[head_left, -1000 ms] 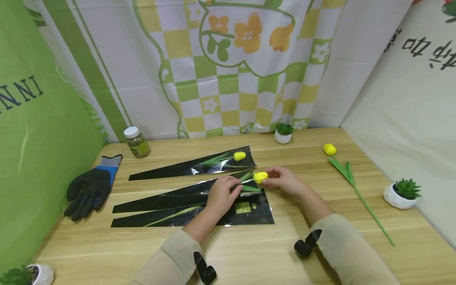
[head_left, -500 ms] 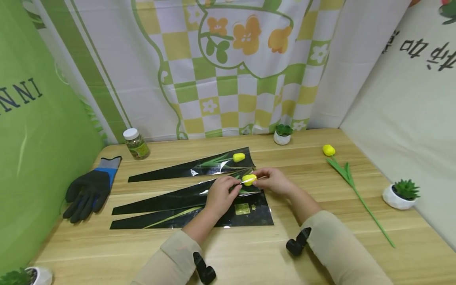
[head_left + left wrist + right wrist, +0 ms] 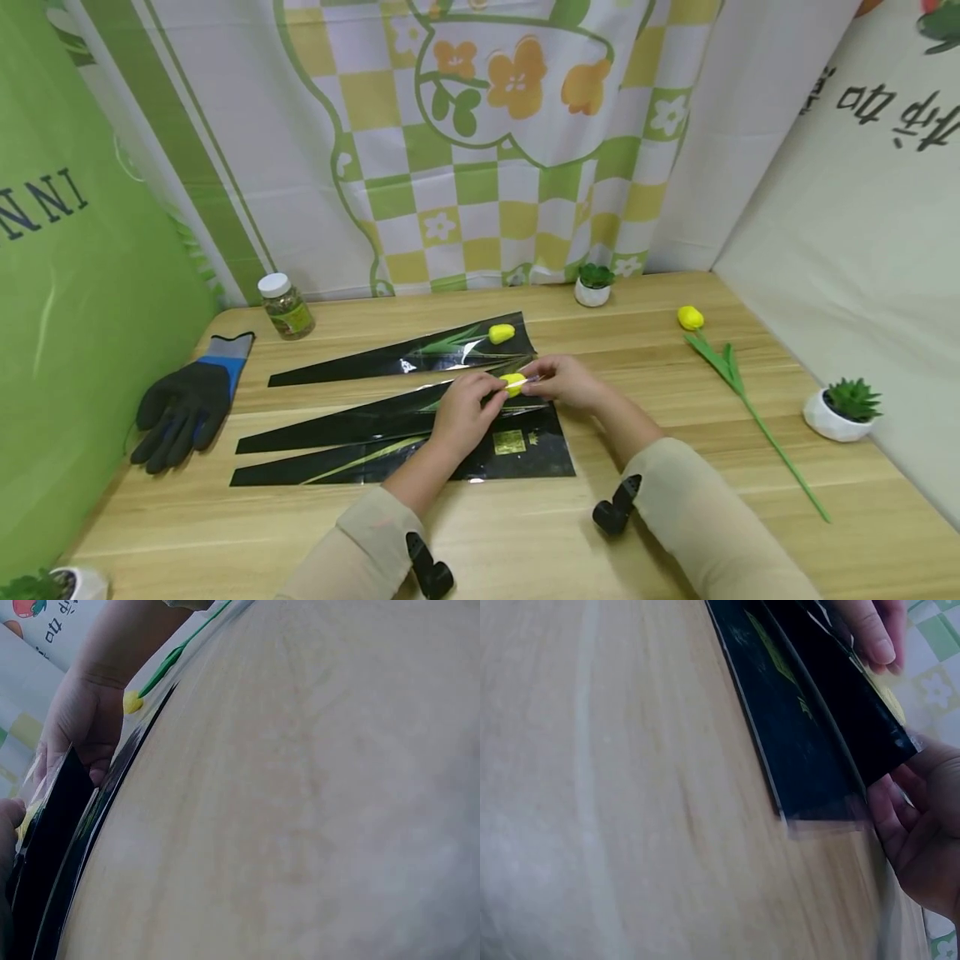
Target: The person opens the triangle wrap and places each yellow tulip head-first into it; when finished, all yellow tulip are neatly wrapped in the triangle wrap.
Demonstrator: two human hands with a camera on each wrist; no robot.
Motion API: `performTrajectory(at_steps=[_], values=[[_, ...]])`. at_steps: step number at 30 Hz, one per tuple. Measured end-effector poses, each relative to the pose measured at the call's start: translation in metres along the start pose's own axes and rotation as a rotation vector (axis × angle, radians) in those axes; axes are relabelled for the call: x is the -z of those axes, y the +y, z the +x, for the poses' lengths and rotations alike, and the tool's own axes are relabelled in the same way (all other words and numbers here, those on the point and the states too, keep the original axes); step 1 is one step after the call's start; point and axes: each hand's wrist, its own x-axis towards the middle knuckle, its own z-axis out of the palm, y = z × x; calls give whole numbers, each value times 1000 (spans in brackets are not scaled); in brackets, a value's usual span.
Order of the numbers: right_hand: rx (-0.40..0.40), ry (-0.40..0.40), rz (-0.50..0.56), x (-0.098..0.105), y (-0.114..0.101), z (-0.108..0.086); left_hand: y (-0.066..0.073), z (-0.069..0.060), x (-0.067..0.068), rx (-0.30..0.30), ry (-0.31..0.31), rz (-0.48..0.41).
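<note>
Left hand: fingers bent, thumb and forefinger pinching the middle sleeve, black with a clear front, near its wide end. Right hand: fingers curled at the mouth of that sleeve, thumb and fingertips nipping its edge, beside the yellow tulip head, which lies between both hands at the opening. Stem mostly hidden.

Near sleeve, just in front, flat on the worktop: gold block plus small gold crown; any lettering in the block too small to read. Back sleeve behind, a yellow tulip inside. Loose tulip well apart, right.

Left end: dark glove with blue and grey cuff; white-lidded jar, green label illegible. Potted plants at back, right edge and near left corner.

Green cloth at left: dark capitals, "NNI" legible, cut off by the picture edge. Pale cloth at right: tilted dark Chinese characters, one reads 如.
</note>
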Motion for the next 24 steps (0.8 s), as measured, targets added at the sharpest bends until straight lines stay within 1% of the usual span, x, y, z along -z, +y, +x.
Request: performTrajectory(at_steps=[3, 7, 12, 15, 19, 21, 24], values=[[10, 13, -13, -3, 0, 2, 0, 0, -1, -1, -7, -3], [10, 27, -3, -6, 1, 3, -1, 0, -2, -10, -13, 5], [-5, 39, 19, -6, 1, 1, -2, -1, -3, -2, -47, 8], [-36, 61, 58, -4, 2, -3, -3, 0, -5, -1, -67, 7], [-67, 106, 152, 2, 7, -11, -6, 2, -6, -22, -81, -6], [-63, 132, 194, 7, 10, -17, -7, 4, -6, -40, -86, 0], [-45, 175, 217, 15, 15, -27, -10, 9, -4, -71, -87, 27]])
